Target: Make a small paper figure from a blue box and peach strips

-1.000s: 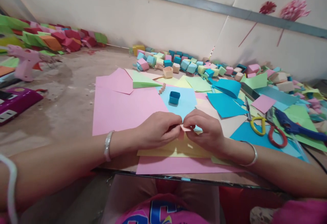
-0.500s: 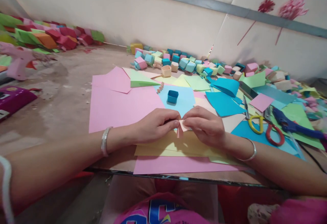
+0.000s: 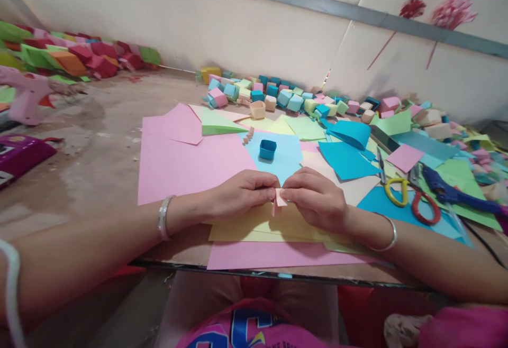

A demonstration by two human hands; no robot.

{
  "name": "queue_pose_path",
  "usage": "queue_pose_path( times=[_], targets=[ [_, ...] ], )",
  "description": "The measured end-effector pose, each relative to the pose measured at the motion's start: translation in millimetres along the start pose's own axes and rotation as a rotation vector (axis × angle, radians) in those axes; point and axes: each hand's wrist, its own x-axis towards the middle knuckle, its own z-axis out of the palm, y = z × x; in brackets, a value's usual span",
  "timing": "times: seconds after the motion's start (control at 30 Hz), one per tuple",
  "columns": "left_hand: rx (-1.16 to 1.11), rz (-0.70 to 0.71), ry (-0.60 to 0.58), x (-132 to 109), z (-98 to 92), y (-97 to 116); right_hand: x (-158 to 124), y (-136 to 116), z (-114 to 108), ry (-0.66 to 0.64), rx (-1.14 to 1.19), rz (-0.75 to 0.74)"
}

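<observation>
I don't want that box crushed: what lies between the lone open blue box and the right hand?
In the head view, only a bare stretch of the light blue sheet shows between the blue box and the right hand.

Strip point(image 3: 279, 199) is matt paper, box point(image 3: 267, 155) too; red scissors point(image 3: 415, 208) are plastic-handled metal, and the surface point(image 3: 105, 149) looks kinda dull.

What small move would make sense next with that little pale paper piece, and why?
Perhaps creasing its bent part more firmly: the left hand and right hand both hold the pale paper piece at their fingertips, and one strip of it hangs down at an angle, seemingly loose.
</observation>
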Motion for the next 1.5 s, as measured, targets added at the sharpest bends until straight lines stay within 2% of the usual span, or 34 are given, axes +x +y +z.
queue_pose_path(
  times=[0.33,0.53,0.77,0.83,0.9,0.97,1.03,1.2,1.3,1.4,1.5],
  targets=[
    [0.016,-0.01,-0.036,-2.9,-1.7,-1.3,-2.3,-0.1,0.8,-0.015,0.026,0.005],
    [0.107,0.014,0.024,-1.1,0.4,2.8,0.0,-1.6,1.5,-0.047,0.039,0.002],
    [0.252,0.037,0.079,0.3,2.3,-0.7,2.3,-4.8,3.4,-0.019,0.105,0.068],
    [0.293,0.063,0.091,-0.2,2.2,0.6,3.0,-7.1,2.3,-0.019,0.135,0.116],
    [0.371,0.113,0.132,-1.4,1.8,3.1,4.1,-9.5,0.5,-0.026,0.155,0.228],
    [0.483,0.182,0.185,-2.9,1.3,5.6,5.8,-11.2,-1.1,-0.059,0.142,0.35],
    [0.578,0.235,0.209,-4.2,1.2,6.9,7.6,-11.6,-1.9,-0.115,0.126,0.395],
    [0.624,0.261,0.147,-3.3,2.2,4.9,8.7,-8.8,-1.3,-0.229,0.059,0.3],
    [0.611,0.244,0.135,-2.0,2.8,3.4,7.7,-7.4,-0.7,-0.27,0.054,0.321],
    [0.571,0.249,0.133,-1.8,4.3,3.5,7.5,-7.5,0.4,-0.248,0.104,0.298],
    [0.524,0.275,0.114,-2.4,7.6,5.2,8.6,-10.2,2.4,-0.165,0.08,0.218]
  ],
)
